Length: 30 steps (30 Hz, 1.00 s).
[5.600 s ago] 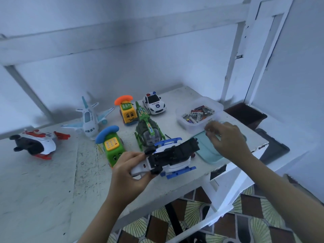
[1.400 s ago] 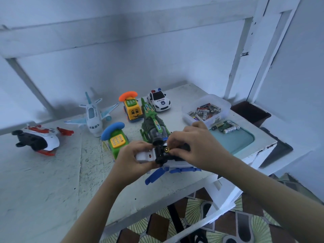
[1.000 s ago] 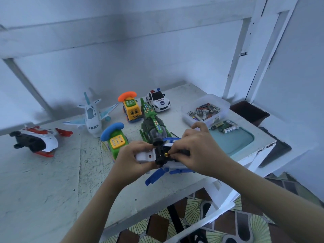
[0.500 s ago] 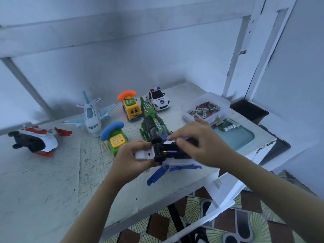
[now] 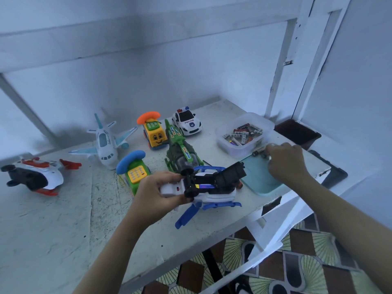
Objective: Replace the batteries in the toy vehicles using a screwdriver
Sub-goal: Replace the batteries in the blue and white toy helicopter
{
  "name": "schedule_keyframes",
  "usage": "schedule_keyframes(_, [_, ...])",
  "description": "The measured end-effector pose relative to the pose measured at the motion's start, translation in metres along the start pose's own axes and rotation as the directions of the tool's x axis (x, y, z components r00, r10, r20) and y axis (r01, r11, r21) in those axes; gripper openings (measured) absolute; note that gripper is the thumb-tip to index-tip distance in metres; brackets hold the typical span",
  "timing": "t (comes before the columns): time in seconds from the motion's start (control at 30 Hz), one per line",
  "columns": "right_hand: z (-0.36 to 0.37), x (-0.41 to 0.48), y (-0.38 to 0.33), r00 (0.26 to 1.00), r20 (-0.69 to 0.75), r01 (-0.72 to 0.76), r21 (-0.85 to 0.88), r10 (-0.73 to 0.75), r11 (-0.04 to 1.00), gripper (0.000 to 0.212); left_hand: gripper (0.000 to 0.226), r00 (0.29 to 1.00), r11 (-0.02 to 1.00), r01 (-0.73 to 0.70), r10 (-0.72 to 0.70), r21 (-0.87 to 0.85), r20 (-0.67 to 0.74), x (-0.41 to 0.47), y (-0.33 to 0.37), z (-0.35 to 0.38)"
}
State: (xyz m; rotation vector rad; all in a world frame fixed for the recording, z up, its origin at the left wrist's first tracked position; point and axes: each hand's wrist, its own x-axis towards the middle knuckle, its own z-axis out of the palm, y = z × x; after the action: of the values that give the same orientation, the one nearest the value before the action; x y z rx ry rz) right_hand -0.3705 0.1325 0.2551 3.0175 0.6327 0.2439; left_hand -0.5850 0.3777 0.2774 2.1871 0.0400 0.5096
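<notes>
Toy helicopter [image 5: 212,187] lies belly-up near the front edge of the desk [image 5: 63,219], gripped at its white end by the left hand [image 5: 157,194] so the open battery bay faces up, its black cover [image 5: 230,176] swung aside. Its long axis runs left to right, white end pointing left. The right hand [image 5: 284,160] reaches over loose batteries [image 5: 259,154] on the teal lid [image 5: 261,179], presumably for a fresh one; I cannot tell whether it pinches any

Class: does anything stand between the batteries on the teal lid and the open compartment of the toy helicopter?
Only the raised black cover of the toy helicopter itself, at the end of the compartment facing the batteries at the right hand. Above it the way looks free; the left hand grips the other end.
</notes>
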Motion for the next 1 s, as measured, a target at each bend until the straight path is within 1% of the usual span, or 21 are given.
schedule_keyframes(0.03, [0.004,0.0,0.001,0.999,-0.033,0.012,-0.019,-0.013,1.0,0.025,0.037,1.0,1.0,0.006,-0.006,-0.006,-0.004,0.0,0.0,0.0])
schedule_keyframes(0.13, [0.012,-0.001,0.004,0.979,-0.191,0.056,-0.066,-0.067,0.996,0.024,0.041,1.0,1.0,0.018,-0.019,-0.018,-0.01,-0.002,-0.002,-0.001])
schedule_keyframes(0.2, [0.015,-0.003,0.007,0.952,-0.28,0.089,-0.13,-0.123,0.987,0.029,0.047,1.0,1.0,0.026,-0.026,-0.017,-0.009,-0.003,-0.004,-0.001])
schedule_keyframes(0.27, [0.013,-0.007,0.008,0.941,-0.295,0.114,-0.179,-0.164,0.977,0.03,0.053,1.0,1.0,0.026,-0.026,-0.006,-0.007,-0.005,-0.006,-0.001])
schedule_keyframes(0.33, [0.012,-0.008,0.01,0.932,-0.309,0.131,-0.204,-0.191,0.97,0.029,0.054,1.0,1.0,0.023,-0.023,0.002,-0.008,-0.006,-0.007,-0.001])
schedule_keyframes(0.57, [0.013,-0.005,0.016,0.9,-0.301,0.222,-0.306,-0.315,0.926,0.027,0.045,1.0,1.0,0.018,-0.019,-0.019,-0.025,-0.01,-0.005,0.0])
schedule_keyframes(0.67, [0.014,-0.003,0.019,0.881,-0.317,0.253,-0.309,-0.35,0.917,0.027,0.037,0.999,0.999,0.008,-0.009,-0.037,-0.035,-0.011,-0.004,0.0])
schedule_keyframes(0.77, [0.011,-0.005,0.017,0.855,-0.324,0.311,-0.305,-0.405,0.9,0.027,0.033,0.999,1.0,-0.012,0.011,-0.02,-0.046,-0.013,-0.003,0.001])
schedule_keyframes(0.83, [0.007,-0.008,0.01,0.846,-0.347,0.321,-0.274,-0.404,0.907,0.022,0.033,0.998,0.999,-0.014,0.013,-0.029,-0.057,-0.015,-0.003,0.002])
schedule_keyframes(0.9, [0.001,-0.012,0.0,0.854,-0.383,0.311,-0.169,-0.353,0.935,0.017,0.035,0.998,0.999,-0.011,0.008,-0.039,-0.068,-0.017,-0.004,0.004])
schedule_keyframes(0.97, [-0.008,-0.017,-0.012,0.856,-0.434,0.333,0.046,-0.282,0.942,0.013,0.035,0.997,0.999,-0.011,0.008,-0.036,-0.078,-0.018,-0.005,0.005])
schedule_keyframes(1.0, [-0.016,-0.02,-0.019,0.853,-0.46,0.356,0.166,-0.248,0.919,0.009,0.035,0.996,0.999,-0.014,0.011,-0.033,-0.085,-0.019,-0.005,0.005])
